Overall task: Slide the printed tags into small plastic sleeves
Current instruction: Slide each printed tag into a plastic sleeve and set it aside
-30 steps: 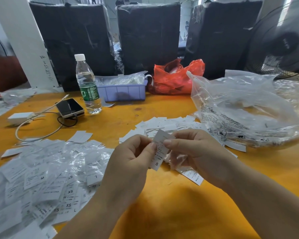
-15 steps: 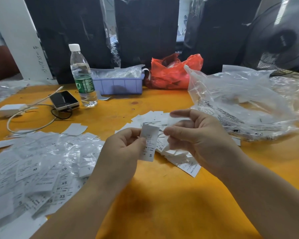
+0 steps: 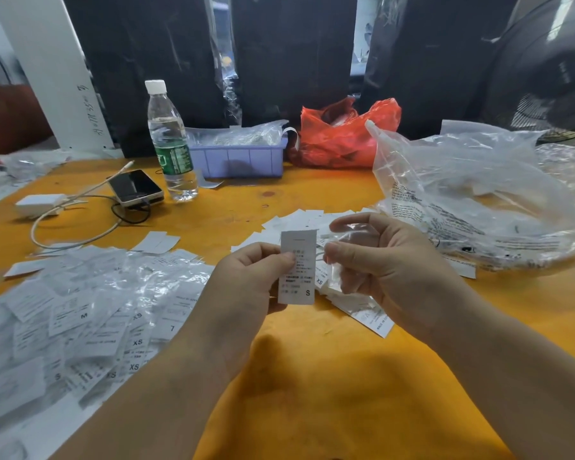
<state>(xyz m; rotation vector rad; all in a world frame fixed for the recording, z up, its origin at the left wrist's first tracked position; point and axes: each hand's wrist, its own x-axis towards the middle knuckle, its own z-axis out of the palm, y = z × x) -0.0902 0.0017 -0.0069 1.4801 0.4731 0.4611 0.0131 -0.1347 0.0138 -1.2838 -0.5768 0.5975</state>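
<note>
My left hand [image 3: 251, 282] pinches a white printed tag [image 3: 297, 268] marked S, held upright above the orange table [image 3: 312, 376]. Just right of it, my right hand [image 3: 385, 263] holds a small clear plastic sleeve [image 3: 349, 242] between thumb and fingers. The tag and the sleeve are apart. A loose heap of bare tags [image 3: 316, 224] lies on the table behind and under my hands. To the left spreads a pile of tags inside sleeves [image 3: 90, 313].
A large crumpled clear bag [image 3: 472, 194] sits at the right. At the back stand a water bottle [image 3: 170, 141], a purple bin [image 3: 239, 157] and a red bag [image 3: 342, 134]. A phone [image 3: 135, 187], a charger [image 3: 39, 204] and a cable lie at the left.
My left hand has turned the tag upright, its print facing me. My right hand let go of the tag and opened out, now holding a clear sleeve.
</note>
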